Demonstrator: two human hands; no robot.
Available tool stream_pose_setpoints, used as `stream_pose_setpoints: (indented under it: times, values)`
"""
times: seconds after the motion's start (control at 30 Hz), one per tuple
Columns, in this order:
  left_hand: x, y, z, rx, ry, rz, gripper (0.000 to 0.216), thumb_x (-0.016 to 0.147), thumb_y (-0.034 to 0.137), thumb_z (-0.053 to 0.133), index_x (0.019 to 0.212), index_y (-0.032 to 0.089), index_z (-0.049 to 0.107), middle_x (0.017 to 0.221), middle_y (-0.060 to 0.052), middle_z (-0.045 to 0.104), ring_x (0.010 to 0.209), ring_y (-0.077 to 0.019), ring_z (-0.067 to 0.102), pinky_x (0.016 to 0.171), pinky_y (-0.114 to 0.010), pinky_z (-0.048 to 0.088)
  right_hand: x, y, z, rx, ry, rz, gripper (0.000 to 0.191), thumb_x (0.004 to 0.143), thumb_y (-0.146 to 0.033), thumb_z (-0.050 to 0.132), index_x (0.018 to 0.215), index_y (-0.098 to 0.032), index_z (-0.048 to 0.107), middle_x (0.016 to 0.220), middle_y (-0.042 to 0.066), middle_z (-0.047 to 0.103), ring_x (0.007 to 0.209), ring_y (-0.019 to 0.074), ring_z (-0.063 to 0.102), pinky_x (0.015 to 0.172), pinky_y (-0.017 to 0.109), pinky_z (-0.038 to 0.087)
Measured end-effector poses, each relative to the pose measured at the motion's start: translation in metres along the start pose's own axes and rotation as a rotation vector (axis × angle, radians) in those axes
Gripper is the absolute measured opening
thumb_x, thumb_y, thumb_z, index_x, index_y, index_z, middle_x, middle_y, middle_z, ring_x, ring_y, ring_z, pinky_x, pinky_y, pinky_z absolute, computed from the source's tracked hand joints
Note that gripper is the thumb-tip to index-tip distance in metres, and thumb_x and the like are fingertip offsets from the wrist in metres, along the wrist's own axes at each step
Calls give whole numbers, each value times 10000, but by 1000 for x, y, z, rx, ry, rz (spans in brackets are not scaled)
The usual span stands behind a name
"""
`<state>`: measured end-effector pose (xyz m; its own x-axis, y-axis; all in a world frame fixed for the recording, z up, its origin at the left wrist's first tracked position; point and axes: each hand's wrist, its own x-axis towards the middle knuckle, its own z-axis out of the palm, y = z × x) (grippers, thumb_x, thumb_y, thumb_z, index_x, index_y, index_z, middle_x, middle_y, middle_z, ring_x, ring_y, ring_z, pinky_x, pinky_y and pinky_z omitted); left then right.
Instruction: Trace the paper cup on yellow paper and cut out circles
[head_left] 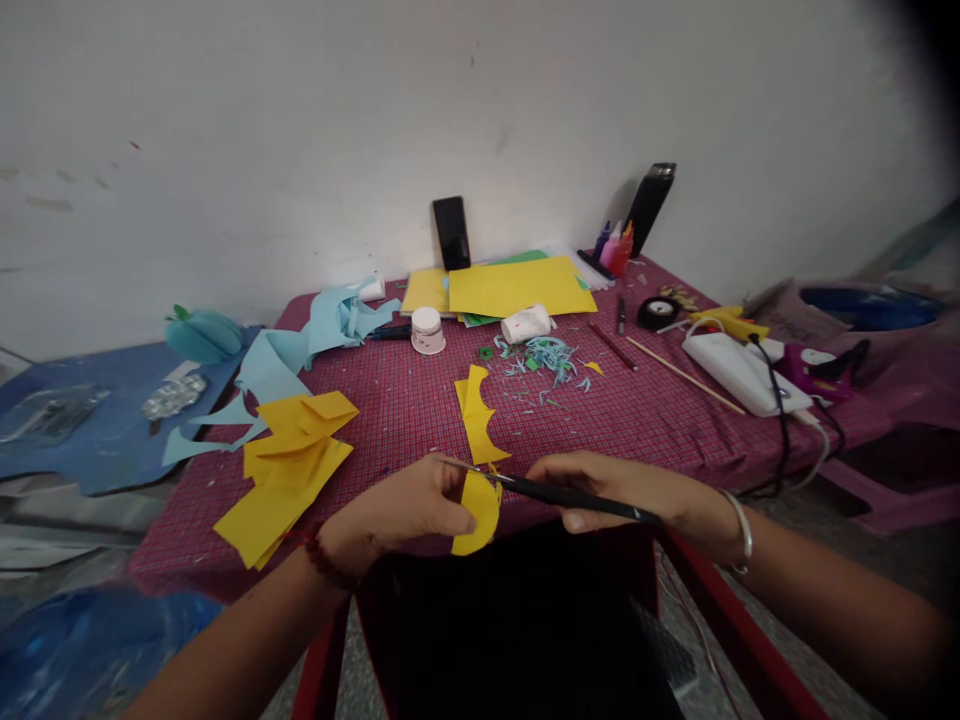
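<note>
The left hand's fingers (450, 500) are curled in, thumb against forefinger, pinching a curved yellow paper piece (480, 515) that hangs just past the near edge of the table (405, 400). The left hand (409, 505) wears a dark bead band at the wrist. The right hand (615, 485) is closed around the dark shaft of a long black-handled tool (555, 493), thumb tucked underneath. Its metal tip lies across the top of the paper piece and reaches to the left hand's fingertips. Whether it is scissors or a knife cannot be told. A metal bangle sits on the right wrist.

Just beyond the hands, a yellow cut strip (476, 415) lies on the red checked cloth. To the left rests a pile of folded yellow sheets (289, 470), and farther left and back are light blue offcuts (285, 360). Toward the middle, blue-green shreds (544, 358) are scattered near a tipped paper cup (527, 323) and a small white tub (428, 330). At the far edge lie flat yellow sheets (517, 285), with a phone (451, 232) propped on the wall behind them and a black bottle (649, 205) far right. On the right sit a tape roll (658, 312), a wooden stick (682, 375) and a white box (742, 372).
</note>
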<state>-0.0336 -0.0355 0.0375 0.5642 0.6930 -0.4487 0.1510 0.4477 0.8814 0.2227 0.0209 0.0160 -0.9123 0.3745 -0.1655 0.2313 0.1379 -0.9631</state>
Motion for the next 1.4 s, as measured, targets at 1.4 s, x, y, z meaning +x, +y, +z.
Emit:
stream_pose_setpoints:
  times: [1.4]
  values:
    - [-9,-12,-2,248,270,102,77,663,148,630,733,140,661,678,17,634,617,-102,545,589,-202,412,-23,37,-38,-497,563,144,470,810,-367,637,1240,-186,578,1098,84,676,949,250,638,828,357,495]
